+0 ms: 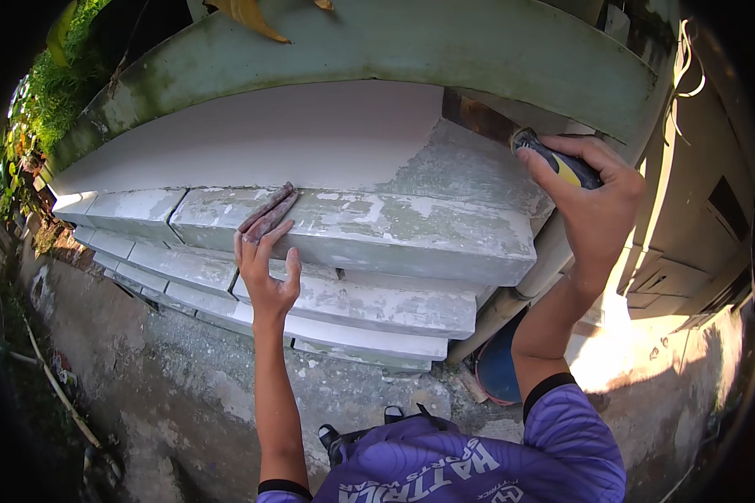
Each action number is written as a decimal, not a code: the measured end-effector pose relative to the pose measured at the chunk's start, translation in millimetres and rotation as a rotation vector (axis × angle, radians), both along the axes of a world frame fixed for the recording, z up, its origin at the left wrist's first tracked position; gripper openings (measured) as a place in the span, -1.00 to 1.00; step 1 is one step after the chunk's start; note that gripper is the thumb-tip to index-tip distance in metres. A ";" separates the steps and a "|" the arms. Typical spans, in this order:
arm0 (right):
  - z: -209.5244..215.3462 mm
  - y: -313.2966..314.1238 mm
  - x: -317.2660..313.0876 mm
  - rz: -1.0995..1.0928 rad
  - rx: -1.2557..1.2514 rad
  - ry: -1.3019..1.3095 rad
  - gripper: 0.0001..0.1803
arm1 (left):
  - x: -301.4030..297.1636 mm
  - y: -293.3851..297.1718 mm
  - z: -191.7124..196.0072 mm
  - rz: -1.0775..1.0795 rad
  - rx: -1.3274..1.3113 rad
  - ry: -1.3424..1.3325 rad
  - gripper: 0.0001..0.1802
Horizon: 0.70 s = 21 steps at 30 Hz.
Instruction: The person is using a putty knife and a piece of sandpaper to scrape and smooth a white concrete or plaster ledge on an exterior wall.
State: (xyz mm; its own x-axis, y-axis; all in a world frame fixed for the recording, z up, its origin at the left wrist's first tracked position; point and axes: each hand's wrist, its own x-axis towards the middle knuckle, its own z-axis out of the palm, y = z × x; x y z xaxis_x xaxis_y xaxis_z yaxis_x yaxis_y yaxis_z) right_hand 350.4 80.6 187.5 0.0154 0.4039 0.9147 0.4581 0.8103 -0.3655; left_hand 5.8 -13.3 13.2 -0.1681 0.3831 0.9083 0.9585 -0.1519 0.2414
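Note:
My left hand (262,261) presses a folded piece of brownish sandpaper (268,211) flat against the top front edge of a stepped grey-white wall moulding (411,235). Its fingers are stretched out over the paper. My right hand (591,197) is raised at the right, closed around a tool with a yellow and dark handle (562,163), near the moulding's right end below a green beam. The tool's working end is hidden by the hand.
A smooth pale plastered wall face (268,138) rises above the moulding under a mossy green beam (411,42). A pale pipe (520,285) runs down at the moulding's right end. Rough concrete ground (168,369) lies below. Plants (59,92) grow at the left.

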 end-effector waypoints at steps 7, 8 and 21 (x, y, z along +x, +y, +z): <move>2.2 -7.7 5.1 -0.034 -0.005 -0.068 -0.76 | -1.4 2.3 -2.8 -0.006 0.004 0.001 -0.57; 1.0 -7.9 6.6 -0.027 0.008 -0.032 -0.76 | -0.3 2.9 -2.5 -0.008 0.004 0.002 -0.57; -22.4 2.1 -8.2 -0.037 -0.003 -0.041 -0.75 | -1.1 2.3 -4.2 -0.011 -0.004 -0.018 -0.58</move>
State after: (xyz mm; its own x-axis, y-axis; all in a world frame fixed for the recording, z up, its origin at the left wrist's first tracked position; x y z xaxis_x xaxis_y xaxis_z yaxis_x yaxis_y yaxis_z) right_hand 342.2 82.7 165.1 -0.0075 0.4063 0.9137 0.5025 0.7915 -0.3478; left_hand 4.7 -11.0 9.0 -0.1798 0.3886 0.9037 0.9523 -0.1614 0.2588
